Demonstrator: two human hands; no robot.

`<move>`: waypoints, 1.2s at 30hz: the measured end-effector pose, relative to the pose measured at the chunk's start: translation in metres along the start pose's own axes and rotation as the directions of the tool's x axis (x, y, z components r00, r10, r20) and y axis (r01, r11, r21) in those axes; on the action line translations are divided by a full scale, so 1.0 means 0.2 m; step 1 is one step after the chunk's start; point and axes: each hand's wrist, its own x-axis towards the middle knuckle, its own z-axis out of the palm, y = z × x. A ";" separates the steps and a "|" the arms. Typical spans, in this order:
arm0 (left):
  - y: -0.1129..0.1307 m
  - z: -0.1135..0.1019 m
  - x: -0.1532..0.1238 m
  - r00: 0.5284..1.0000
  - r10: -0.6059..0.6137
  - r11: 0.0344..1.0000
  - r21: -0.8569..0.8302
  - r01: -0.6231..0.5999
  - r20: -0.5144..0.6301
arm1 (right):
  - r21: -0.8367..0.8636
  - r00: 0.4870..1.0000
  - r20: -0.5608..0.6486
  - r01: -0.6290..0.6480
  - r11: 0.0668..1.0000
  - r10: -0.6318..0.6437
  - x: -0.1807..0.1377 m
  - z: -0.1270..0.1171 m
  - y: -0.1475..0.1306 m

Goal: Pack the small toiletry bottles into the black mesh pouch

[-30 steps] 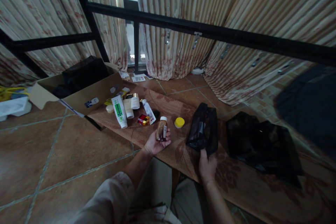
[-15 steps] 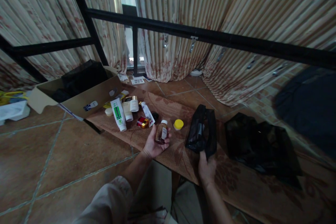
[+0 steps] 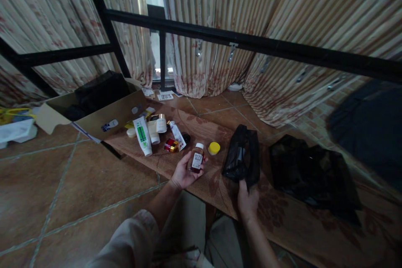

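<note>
The right hand [image 3: 248, 202] has its grip clamped on the near end of a black bag [image 3: 232, 165]. The left hand [image 3: 184, 174], its grip around a white-capped bottle [image 3: 197, 161], is over the cloth-covered surface [image 3: 216, 176]. Just beyond sits a yellow-lidded jar [image 3: 214, 148]; farther left, a white tube [image 3: 143, 137] lies near an open box [image 3: 121, 119].

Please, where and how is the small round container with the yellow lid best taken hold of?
Probably best by opposite edges of the small round container with the yellow lid, from above: it sits low, lid upward. The left hand, holding a brown, white-capped bottle, crowds one side; a thin black bag is on the other.
</note>
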 end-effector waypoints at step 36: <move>-0.01 0.00 0.04 0.986 0.042 0.999 0.030 -0.037 -0.164 | 0.022 0.998 -0.024 0.057 0.998 -0.057 0.01 0.01 0.02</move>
